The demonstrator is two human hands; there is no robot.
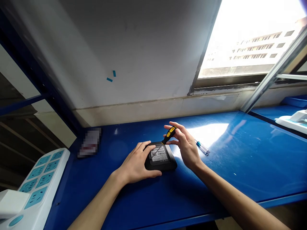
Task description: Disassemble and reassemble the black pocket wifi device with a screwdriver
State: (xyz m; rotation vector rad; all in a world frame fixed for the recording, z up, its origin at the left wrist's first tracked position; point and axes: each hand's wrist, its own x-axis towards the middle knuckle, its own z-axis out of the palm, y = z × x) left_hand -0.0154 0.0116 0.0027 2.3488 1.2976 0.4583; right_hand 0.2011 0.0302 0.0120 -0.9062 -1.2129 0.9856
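Glossy blue tabletop (240,153), boxy device (161,157)

So both forearms (100,201) (230,195) are bare and reach forward, converging. Left hand (136,161) is low, back of it facing up, thumb (154,173) spread wide from the fingers (143,145). Right hand (185,145) is higher, tipped up at the wrist (198,164), digits in a light grip, though the lower ones are kinda hard to make out.

Overexposed window (242,35) throws glare on blue tabletop (242,159).
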